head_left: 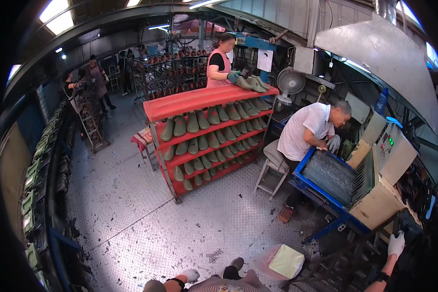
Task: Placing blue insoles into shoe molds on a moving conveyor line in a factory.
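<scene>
My left hand (191,276), in a white glove, is low in front of my body, just left of my dark shoe (237,264). Its fingers are too small to make out, and nothing shows in it. At the lower right my right hand (396,245), also white-gloved, reaches out to the side against a black, dark-surfaced item (410,225). The fingers look bent at that item's edge, partly hidden. Beside that forearm stands a dark metal rack (345,260). A pale yellow block-like thing in a clear plastic bag (286,262) sits on the floor between my hands.
A red-shelved trolley (207,103) holds rows of olive-green boots or shoes; a co-worker (220,65) handles a pair behind it. Another co-worker (311,129) leans over a blue-framed tank (328,175), near a stool (272,173). A line of green moulds (29,214) runs along the left.
</scene>
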Motion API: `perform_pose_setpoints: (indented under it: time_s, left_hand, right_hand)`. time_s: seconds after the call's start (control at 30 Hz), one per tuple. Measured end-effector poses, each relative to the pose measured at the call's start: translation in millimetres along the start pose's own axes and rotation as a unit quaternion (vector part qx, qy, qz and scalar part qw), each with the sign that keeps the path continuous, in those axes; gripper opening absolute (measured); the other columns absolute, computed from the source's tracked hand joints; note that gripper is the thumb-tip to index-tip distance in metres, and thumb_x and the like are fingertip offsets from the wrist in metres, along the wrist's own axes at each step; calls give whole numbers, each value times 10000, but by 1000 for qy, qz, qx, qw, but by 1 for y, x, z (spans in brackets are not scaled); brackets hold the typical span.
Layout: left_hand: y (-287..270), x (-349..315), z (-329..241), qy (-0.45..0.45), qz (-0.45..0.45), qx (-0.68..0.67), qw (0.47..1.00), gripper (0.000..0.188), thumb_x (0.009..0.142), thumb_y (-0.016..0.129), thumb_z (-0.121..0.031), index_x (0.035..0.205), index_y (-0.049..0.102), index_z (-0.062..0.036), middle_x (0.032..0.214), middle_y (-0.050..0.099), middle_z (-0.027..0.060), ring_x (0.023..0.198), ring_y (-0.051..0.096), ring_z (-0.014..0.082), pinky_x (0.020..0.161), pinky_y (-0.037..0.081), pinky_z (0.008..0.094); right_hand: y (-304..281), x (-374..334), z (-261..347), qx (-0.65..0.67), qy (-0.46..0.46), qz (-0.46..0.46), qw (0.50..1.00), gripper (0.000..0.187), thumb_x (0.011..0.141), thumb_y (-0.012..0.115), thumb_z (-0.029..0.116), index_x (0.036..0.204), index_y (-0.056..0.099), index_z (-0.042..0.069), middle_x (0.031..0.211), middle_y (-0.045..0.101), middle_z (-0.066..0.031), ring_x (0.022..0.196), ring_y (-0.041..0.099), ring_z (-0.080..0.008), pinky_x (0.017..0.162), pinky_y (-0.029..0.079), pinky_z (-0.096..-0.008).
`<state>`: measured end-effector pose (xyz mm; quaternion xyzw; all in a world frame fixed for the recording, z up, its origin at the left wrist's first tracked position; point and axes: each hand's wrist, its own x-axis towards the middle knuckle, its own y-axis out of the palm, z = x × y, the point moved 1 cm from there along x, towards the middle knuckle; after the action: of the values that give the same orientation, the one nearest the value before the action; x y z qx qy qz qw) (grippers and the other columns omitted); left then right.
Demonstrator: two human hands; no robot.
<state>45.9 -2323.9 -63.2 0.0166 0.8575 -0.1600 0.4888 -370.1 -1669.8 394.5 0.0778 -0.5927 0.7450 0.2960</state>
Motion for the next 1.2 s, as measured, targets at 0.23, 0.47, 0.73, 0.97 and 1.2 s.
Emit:
perform_pose_setpoints:
  time_s: [0.23,0.47,0.73,0.97,1.2]
  left_hand:
    - [-1,-1,-1,-1,4,4,1000,320,925,517,-253,1149,642,-62,819,684,80,631,630,172,580,528,323]
    - [-1,-1,-1,-8,2,-8,1000,310,926,524,-264,1130,644,-65,807,677,74,622,621,165,573,522,319]
    - [-3,-6,-6,-14,-11,-49,999,300,924,548,-247,1124,642,-45,830,692,88,635,641,170,589,536,320]
    - [-6,-9,-3,9,-9,-15,1000,303,923,552,-247,1133,643,-47,842,708,96,624,656,171,582,541,324]
    - [-10,-9,-9,-1,-3,-14,1000,314,918,545,-267,1115,650,-47,840,708,103,620,656,173,575,549,323]
  right_hand:
    - [-7,-5,9,-12,5,4,1000,376,831,592,152,1171,576,-8,1124,644,-251,1071,605,-407,933,449,-412]
    - [1,0,-1,-21,-10,-16,1000,371,824,587,145,1158,568,-13,1121,632,-270,1077,595,-421,925,456,-433]
    - [3,1,-9,-35,0,-27,999,387,823,592,163,1176,578,4,1139,635,-260,1091,597,-411,934,461,-436]
    - [-4,-5,8,-47,19,-5,999,387,833,618,177,1178,583,7,1163,640,-241,1116,598,-390,948,462,-429]
    - [3,2,-9,-54,18,-24,998,394,818,630,220,1177,583,62,1085,654,-239,1050,621,-401,904,478,-456]
